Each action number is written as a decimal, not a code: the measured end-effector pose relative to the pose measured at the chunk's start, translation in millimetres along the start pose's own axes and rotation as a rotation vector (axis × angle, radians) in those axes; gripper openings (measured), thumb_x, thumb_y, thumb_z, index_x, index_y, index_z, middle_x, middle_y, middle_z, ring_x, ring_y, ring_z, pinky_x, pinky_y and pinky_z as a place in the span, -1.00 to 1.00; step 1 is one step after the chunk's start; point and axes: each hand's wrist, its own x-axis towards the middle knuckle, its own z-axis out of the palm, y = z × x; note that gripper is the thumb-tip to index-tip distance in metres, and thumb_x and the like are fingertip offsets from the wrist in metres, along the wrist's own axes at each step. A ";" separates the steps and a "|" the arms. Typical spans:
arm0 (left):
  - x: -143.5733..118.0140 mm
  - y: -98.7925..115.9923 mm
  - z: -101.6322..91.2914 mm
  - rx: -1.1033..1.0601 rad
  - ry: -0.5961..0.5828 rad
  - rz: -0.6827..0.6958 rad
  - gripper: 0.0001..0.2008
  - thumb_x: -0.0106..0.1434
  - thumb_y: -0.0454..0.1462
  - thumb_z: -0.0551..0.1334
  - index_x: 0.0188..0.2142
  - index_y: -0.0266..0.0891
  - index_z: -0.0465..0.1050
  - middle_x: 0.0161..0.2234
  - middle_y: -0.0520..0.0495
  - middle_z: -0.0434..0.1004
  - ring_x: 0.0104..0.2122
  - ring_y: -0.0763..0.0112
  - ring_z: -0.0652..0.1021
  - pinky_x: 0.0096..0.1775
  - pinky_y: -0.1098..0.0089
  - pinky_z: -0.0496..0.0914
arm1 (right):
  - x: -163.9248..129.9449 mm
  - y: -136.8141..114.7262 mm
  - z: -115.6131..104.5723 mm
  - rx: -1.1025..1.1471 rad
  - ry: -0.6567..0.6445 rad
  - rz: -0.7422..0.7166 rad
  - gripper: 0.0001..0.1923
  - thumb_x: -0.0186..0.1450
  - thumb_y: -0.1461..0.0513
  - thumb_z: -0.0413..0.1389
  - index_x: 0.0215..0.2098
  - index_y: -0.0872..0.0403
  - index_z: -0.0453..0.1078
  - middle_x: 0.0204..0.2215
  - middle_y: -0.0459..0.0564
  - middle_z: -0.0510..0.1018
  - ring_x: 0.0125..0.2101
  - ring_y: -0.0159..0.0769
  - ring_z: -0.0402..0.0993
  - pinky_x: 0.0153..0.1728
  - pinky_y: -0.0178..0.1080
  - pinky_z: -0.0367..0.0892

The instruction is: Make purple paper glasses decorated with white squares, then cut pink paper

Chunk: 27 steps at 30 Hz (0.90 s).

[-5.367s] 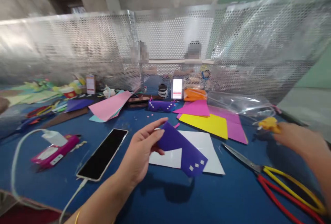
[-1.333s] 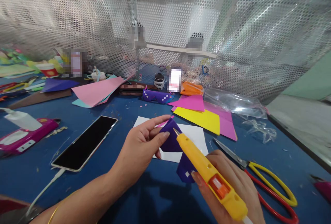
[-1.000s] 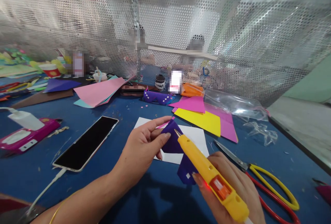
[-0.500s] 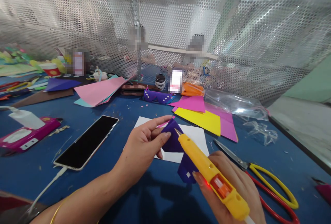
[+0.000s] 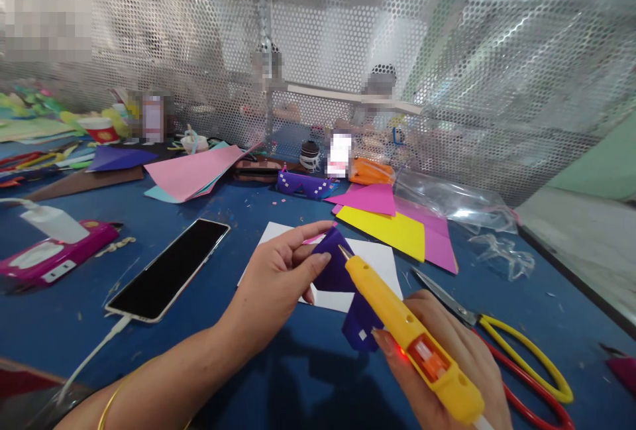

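Observation:
My left hand (image 5: 278, 284) pinches a folded purple paper piece (image 5: 336, 272) with small white squares, holding it just above a white sheet (image 5: 375, 264) on the blue table. My right hand (image 5: 457, 364) grips a yellow glue gun (image 5: 407, 337) with an orange trigger and a small red light. Its metal tip touches the upper edge of the purple piece, close to my left thumb.
A black phone (image 5: 169, 269) on a cable lies at left, beside a pink wipes pack (image 5: 52, 259). Yellow-and-red scissors (image 5: 501, 337) lie at right. Yellow (image 5: 385, 230) and pink paper sheets, purple paper glasses (image 5: 303, 185) and a perforated metal screen (image 5: 447, 85) stand behind. People sit beyond the screen.
5.4 s ago my right hand reached far right while the left held the purple piece flat. Over the last second both hands and the glue gun have hardly moved.

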 end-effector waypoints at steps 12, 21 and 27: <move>0.5 -0.6 0.6 0.020 -0.005 -0.007 -0.54 0.20 -0.19 0.31 0.11 -0.17 0.47 -0.49 0.06 0.49 -0.62 0.58 0.26 -0.60 0.55 0.33 | 0.0 0.7 0.3 0.017 -0.008 0.000 -0.77 0.40 0.06 0.02 -0.30 0.03 0.27 -0.49 -0.11 0.36 -0.56 -0.42 0.33 -0.58 -0.34 0.25; -0.7 1.3 0.8 0.016 -0.004 -0.010 -0.55 0.20 -0.19 0.31 0.10 -0.16 0.47 -0.49 0.07 0.48 -0.63 0.60 0.26 -0.60 0.56 0.33 | 2.0 1.2 -0.7 -0.026 0.020 -0.021 -0.73 0.40 0.01 0.02 -0.31 0.02 0.30 -0.51 -0.11 0.40 -0.57 -0.41 0.37 -0.60 -0.37 0.26; -0.7 1.1 0.2 0.026 -0.004 -0.012 -0.56 0.21 -0.20 0.31 0.09 -0.17 0.47 -0.54 0.10 0.43 -0.64 0.61 0.26 -0.60 0.56 0.32 | 0.8 0.7 -0.4 -0.015 0.028 -0.022 -0.75 0.40 0.04 0.03 -0.30 0.04 0.30 -0.50 -0.10 0.40 -0.57 -0.42 0.36 -0.60 -0.37 0.26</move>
